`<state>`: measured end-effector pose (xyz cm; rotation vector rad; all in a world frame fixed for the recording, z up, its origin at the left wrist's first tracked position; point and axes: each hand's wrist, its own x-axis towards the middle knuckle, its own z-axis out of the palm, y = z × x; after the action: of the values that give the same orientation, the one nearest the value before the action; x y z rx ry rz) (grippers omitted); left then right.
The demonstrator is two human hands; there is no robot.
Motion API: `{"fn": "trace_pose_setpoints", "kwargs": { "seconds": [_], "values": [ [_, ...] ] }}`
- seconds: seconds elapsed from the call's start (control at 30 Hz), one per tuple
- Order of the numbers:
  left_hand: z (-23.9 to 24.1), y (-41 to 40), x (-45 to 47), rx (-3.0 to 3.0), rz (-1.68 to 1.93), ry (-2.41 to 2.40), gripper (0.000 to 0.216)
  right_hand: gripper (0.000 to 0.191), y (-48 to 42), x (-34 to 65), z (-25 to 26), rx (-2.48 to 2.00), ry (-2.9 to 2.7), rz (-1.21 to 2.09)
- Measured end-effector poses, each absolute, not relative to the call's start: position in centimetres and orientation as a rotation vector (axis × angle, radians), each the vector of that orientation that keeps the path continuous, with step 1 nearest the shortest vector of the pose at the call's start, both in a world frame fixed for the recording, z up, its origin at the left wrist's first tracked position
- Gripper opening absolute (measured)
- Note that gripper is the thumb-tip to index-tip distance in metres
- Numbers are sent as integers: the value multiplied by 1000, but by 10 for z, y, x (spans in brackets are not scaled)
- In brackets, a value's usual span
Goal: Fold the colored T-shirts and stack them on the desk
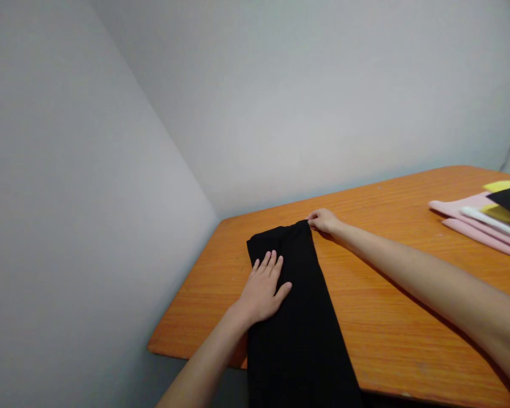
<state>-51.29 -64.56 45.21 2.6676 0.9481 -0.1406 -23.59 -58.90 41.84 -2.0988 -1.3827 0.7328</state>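
Observation:
A long piece of black cloth that looks like folded trousers lies lengthwise on the wooden table, its near end hanging over the front edge. My left hand rests flat on the upper part of the cloth, fingers spread. At the far right corner of the cloth, my right hand pinches the edge between thumb and fingers. The far end looks slightly creased between the two hands.
On the right side of the table lies a stack of folded cloths, pink, white, yellow and black. A grey wall runs behind the table, and another wall stands close on the left.

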Motion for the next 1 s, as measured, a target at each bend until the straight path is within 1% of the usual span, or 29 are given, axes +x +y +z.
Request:
{"fn": "trace_pose_setpoints", "kwargs": {
  "seconds": [0.07, 0.13, 0.2, 0.27, 0.33, 0.4, 0.5, 0.6, 0.7, 0.77, 0.83, 0.87, 0.93, 0.97, 1.0],
  "values": [
    [456, -644, -514, 2569, -115, 929, 72, 18, -586, -233, 424, -2095, -1389, 702],
    [464, -644, -525, 2441, 16, 900, 72, 25, -591, -232, 435, -2059, -1429, 625],
    [475, -646, -545, 2360, 194, 871, 62, 27, -612, -235, 449, -1977, -1520, 555],
    [488, -652, -570, 2372, 263, 813, 53, 28, -647, -241, 462, -1812, -1720, 514],
    [501, -664, -592, 2437, 151, 706, 61, 37, -694, -249, 471, -1572, -2011, 537],
    [511, -680, -605, 2490, -38, 606, 76, 55, -745, -256, 477, -1348, -2300, 611],
    [515, -708, -609, 2591, -216, 565, 96, 79, -809, -262, 483, -1284, -2492, 683],
    [498, -732, -606, 2770, -214, 582, 105, 90, -847, -265, 483, -1357, -2496, 609],
    [469, -749, -605, 2983, -7, 677, 99, 95, -866, -269, 471, -1413, -2494, 403],
    [454, -755, -605, 3051, 150, 715, 94, 91, -871, -274, 458, -1439, -2478, 252],
    [450, -758, -605, 3012, 226, 692, 83, 79, -871, -278, 451, -1444, -2448, 220],
    [452, -757, -604, 2948, 242, 683, 74, 70, -868, -280, 451, -1451, -2411, 262],
    [462, -753, -598, 2733, 298, 720, 49, 50, -858, -283, 458, -1498, -2257, 426],
    [467, -749, -594, 2586, 351, 801, 34, 42, -851, -284, 463, -1533, -2143, 522],
    [471, -744, -587, 2428, 405, 916, 27, 37, -842, -285, 469, -1580, -2016, 617]
  ]
}}
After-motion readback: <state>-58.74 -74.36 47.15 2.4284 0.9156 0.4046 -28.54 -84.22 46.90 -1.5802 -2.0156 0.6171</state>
